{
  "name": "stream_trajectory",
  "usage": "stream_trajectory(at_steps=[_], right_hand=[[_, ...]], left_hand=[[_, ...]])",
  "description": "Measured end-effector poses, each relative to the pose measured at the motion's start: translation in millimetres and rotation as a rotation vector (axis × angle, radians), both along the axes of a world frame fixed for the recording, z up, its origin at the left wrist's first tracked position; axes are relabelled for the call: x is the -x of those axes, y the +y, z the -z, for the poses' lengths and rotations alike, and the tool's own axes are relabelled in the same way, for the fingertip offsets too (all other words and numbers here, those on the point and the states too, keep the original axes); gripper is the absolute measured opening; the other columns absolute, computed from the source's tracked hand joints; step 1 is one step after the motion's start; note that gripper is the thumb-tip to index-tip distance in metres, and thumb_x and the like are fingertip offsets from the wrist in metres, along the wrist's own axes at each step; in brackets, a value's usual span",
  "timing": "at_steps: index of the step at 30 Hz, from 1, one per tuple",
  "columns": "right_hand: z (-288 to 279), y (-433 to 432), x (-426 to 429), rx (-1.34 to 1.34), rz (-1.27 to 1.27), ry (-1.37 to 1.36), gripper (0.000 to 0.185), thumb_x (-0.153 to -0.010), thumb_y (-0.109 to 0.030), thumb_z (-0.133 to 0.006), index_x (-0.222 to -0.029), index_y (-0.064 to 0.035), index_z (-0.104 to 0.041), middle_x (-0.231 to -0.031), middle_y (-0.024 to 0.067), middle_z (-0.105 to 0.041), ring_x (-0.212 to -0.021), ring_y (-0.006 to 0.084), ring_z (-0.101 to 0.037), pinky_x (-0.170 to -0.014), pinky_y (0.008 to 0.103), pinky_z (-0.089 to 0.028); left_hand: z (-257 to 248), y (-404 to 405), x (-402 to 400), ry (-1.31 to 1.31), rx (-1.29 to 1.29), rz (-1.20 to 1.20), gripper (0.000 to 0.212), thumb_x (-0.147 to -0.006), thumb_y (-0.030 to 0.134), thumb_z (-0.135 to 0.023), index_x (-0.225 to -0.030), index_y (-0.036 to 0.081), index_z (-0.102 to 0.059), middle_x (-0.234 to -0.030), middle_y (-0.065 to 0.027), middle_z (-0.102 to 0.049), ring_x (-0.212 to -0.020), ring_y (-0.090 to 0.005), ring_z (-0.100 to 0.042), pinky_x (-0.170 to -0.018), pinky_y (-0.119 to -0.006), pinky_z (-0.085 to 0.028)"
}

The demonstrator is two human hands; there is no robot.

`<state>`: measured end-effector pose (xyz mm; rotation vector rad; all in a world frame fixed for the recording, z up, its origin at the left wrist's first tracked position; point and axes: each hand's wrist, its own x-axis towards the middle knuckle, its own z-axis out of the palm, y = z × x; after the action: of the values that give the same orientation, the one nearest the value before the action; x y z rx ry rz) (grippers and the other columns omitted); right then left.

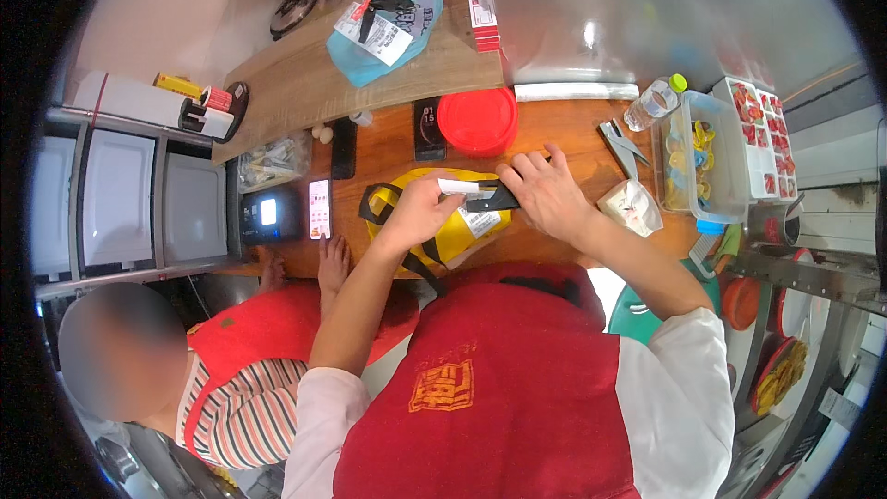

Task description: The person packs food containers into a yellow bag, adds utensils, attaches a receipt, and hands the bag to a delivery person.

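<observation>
A yellow bag (454, 239) with black handles lies on the wooden table (554, 152) right in front of me. A printed white label (481, 220) shows on its side. My left hand (419, 211) pinches a white paper slip (459, 186) above the bag. Just to the right, my right hand (544, 187) grips a black stapler (490, 199), its front end pointing left against the slip. My fingers cover the stapler's rear, and I cannot tell whether its jaws have closed on the paper.
At left, a seated co-worker (242, 374) touches a lit phone (319, 208) beside a black device (270, 216). A red-lidded tub (478, 121), black-handled scissors (622, 145), a tissue pack (630, 206) and a plastic bin (703, 159) stand around. A blue bag (388, 28) rests on the raised shelf (291, 83).
</observation>
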<state>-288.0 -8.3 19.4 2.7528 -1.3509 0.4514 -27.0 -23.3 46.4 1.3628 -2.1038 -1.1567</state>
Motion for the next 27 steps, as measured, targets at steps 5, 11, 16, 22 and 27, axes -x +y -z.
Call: stream_trajectory(at_steps=[5, 11, 16, 22, 27], right_hand=[[-2.0, -13.1, 1.0, -0.052, -0.064, 0.089, 0.021, -0.092, -0.019, -0.060, -0.112, -0.0144, -0.062, -0.103, 0.0047, -0.062, -0.104, 0.0236, -0.061, -0.090, 0.0413, -0.043], [-1.1, -23.9, 3.8, 0.049, -0.105, 0.095, 0.013, -0.093, -0.022, -0.060, -0.104, -0.0155, -0.063, -0.098, 0.0034, -0.064, -0.101, 0.0231, -0.062, -0.087, 0.0389, -0.045], [-2.4, -30.6, 2.1, -0.014, -0.121, 0.111, 0.012, -0.094, -0.021, -0.059, -0.102, -0.0145, -0.064, -0.095, 0.0053, -0.067, -0.096, 0.0229, -0.068, -0.082, 0.0376, -0.050], [-11.5, -36.7, 1.1, -0.395, -0.068, 0.221, 0.015, -0.093, -0.017, -0.062, -0.106, -0.0100, -0.063, -0.101, 0.0087, -0.069, -0.100, 0.0277, -0.071, -0.083, 0.0394, -0.054], [-5.7, -12.0, 25.6, -0.313, -0.072, 0.039, 0.030, -0.090, -0.018, -0.069, -0.116, -0.0068, -0.061, -0.112, 0.0129, -0.070, -0.110, 0.0330, -0.069, -0.090, 0.0466, -0.054]], left_hand=[[-11.7, -1.9, 5.3, -0.280, 0.306, 0.174, 0.015, -0.093, 0.011, -0.070, -0.103, 0.000, -0.068, -0.094, -0.0192, -0.062, -0.093, -0.0425, -0.063, -0.082, -0.049, -0.051], [-26.2, -8.0, 13.5, -0.357, 0.314, 0.227, 0.021, -0.093, 0.011, -0.070, -0.108, 0.002, -0.059, -0.100, -0.0216, -0.063, -0.098, -0.0459, -0.062, -0.084, -0.053, -0.051], [-24.7, -16.7, 10.2, -0.353, 0.289, 0.283, 0.022, -0.092, 0.010, -0.070, -0.110, 0.001, -0.059, -0.103, -0.0227, -0.064, -0.101, -0.0464, -0.063, -0.087, -0.052, -0.051], [-32.3, -23.6, 4.6, -0.310, 0.155, 0.320, 0.024, -0.092, 0.009, -0.067, -0.113, 0.000, -0.061, -0.106, -0.0235, -0.065, -0.105, -0.0460, -0.063, -0.091, -0.050, -0.052], [-21.6, -17.5, 2.6, -0.341, 0.156, 0.235, 0.022, -0.095, 0.012, -0.064, -0.112, -0.001, -0.065, -0.107, -0.0243, -0.067, -0.105, -0.0455, -0.064, -0.093, -0.050, -0.053]])
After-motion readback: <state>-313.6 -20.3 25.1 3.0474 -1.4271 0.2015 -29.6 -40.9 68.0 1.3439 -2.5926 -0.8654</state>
